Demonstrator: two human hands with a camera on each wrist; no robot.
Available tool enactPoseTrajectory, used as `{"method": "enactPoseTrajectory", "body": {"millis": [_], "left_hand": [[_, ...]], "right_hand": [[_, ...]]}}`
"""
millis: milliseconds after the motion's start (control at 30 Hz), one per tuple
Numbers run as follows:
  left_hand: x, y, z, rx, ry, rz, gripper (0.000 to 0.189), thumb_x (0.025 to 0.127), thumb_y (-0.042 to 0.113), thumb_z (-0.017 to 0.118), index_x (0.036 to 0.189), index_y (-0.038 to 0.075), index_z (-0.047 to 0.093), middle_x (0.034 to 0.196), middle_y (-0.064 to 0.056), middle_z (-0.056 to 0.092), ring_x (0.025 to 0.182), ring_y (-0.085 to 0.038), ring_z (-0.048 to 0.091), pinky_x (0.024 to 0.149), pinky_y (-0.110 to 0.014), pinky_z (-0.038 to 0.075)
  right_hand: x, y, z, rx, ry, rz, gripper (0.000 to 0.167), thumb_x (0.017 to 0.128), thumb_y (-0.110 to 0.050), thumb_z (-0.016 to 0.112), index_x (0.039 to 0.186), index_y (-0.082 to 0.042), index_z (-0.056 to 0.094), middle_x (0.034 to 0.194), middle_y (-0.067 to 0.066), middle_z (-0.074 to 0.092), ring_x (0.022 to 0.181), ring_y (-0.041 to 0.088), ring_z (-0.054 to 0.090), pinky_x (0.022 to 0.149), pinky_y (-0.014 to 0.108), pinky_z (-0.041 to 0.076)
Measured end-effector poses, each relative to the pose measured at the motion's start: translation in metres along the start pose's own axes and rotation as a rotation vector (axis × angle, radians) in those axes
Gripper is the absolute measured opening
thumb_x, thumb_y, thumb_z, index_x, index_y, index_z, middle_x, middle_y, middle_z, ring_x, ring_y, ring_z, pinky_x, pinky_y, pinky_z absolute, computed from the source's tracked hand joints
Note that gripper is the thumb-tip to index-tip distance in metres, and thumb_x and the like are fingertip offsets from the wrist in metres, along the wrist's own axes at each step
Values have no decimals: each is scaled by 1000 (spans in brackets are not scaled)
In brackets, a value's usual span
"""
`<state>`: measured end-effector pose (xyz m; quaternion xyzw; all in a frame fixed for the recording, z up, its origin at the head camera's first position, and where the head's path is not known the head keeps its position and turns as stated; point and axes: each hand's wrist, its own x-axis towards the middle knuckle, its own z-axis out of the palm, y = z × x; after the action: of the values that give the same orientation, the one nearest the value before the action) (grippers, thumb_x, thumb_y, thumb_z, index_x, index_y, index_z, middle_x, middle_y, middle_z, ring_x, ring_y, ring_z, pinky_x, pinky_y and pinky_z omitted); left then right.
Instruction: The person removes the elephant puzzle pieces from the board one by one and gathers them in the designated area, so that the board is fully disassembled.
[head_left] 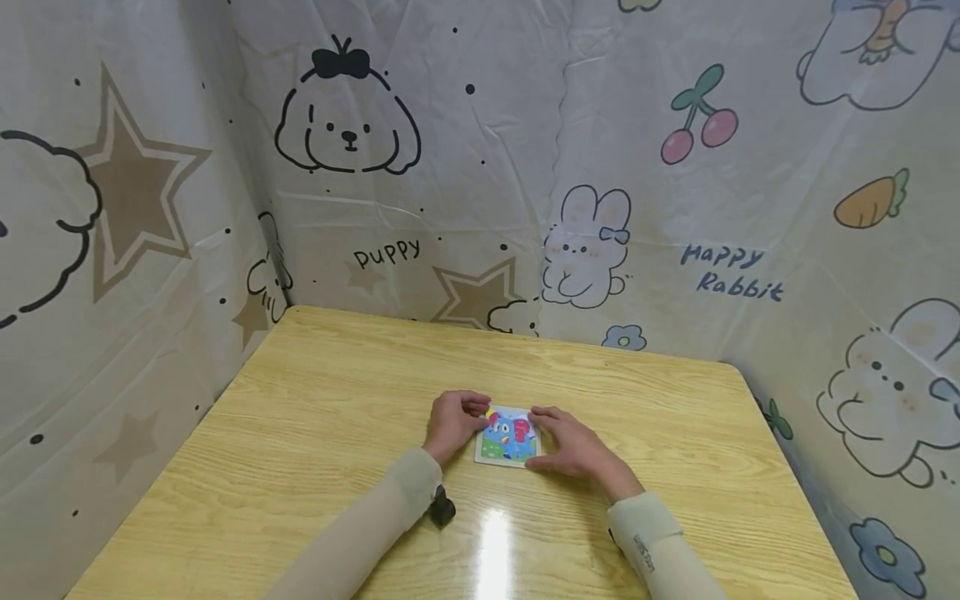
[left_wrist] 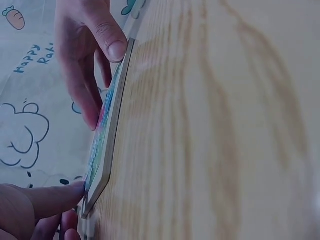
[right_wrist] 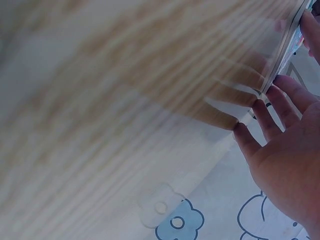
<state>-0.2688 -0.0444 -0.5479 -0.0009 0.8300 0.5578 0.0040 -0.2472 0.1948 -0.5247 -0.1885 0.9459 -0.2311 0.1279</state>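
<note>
A small square picture puzzle (head_left: 492,452) lies flat on the wooden table in the head view, showing a blue elephant with red ears on green ground inside a pale frame. My left hand (head_left: 452,427) holds it at its left side, thumb on the edge and bent fingers by the upper left corner. Across from it, my right hand (head_left: 573,446) spans the right side, thumb at the near corner and fingers at the far one. In the left wrist view the thin frame edge (left_wrist: 116,120) shows between both hands. The right wrist view has fingertips of the right hand (right_wrist: 290,145) touching the table.
The light wooden table (head_left: 337,375) extends around the puzzle. A cloth curtain (head_left: 480,167) printed with cartoon animals hangs behind and at both sides. A small black object (head_left: 442,507) sits at the left sleeve cuff.
</note>
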Motion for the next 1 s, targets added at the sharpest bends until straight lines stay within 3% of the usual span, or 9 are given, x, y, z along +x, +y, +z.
{"method": "enactPoseTrajectory", "body": {"millis": [300, 467, 767, 1000], "left_hand": [[2, -1, 1, 65, -61, 70, 27, 84, -2, 83, 109, 8, 80, 100, -5, 77, 88, -14, 71, 82, -34, 62], [2, -2, 1, 47, -71, 76, 26, 85, -4, 81, 109, 5, 78, 103, -9, 77, 88, -16, 72, 80, -33, 62], [4, -1, 0, 106, -91, 93, 26, 86, 0, 82, 111, 6, 78, 104, -7, 76, 90, -16, 68, 84, -33, 60], [9, 1, -5, 102, -173, 78, 31, 88, 0, 79, 118, 7, 75, 113, -5, 74, 100, -17, 65, 92, -36, 57]], "right_hand": [[-1, 0, -1, -10, 3, -8, 81, 85, -42, 85, 153, -12, 51, 164, 7, 41, 152, 37, 35, 122, 59, 32], [0, 0, 0, 7, -4, 9, 82, 86, -43, 84, 154, -13, 50, 165, 7, 40, 153, 36, 34, 123, 59, 31], [0, 1, 1, 16, 2, -3, 81, 86, -42, 85, 153, -12, 51, 165, 7, 40, 153, 37, 34, 122, 59, 31], [1, 4, 2, -6, 7, -1, 81, 85, -45, 84, 153, -15, 51, 164, 6, 41, 152, 36, 35, 121, 59, 33]]}}
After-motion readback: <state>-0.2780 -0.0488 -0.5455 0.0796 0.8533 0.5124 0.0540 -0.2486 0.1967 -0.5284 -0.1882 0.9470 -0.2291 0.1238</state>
